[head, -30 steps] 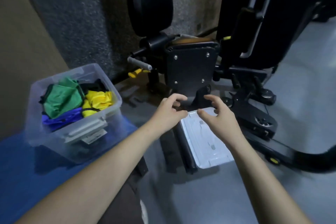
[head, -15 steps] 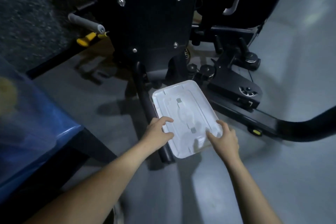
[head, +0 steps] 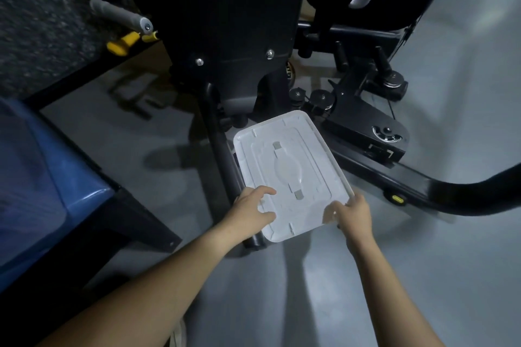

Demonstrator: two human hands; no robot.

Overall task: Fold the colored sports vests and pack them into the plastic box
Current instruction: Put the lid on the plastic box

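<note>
A white plastic box lid (head: 287,169) lies tilted, its left side resting on a black floor bar of a gym machine, underside ribs facing up. My left hand (head: 252,207) grips its near left corner, fingers spread over the top. My right hand (head: 352,210) holds the near right corner, fingers curled under the rim. The plastic box and the colored vests are out of view.
A black gym machine (head: 225,22) with a seat plate, a grey handle (head: 121,15) and a yellow pin (head: 124,43) stands just beyond the lid. Its base bar (head: 423,186) runs to the right. A blue padded bench (head: 42,177) is at the left. The floor is grey.
The view dropped from the box of vests to the floor. Both hands reached down and closed on the near corners of the white lid.
</note>
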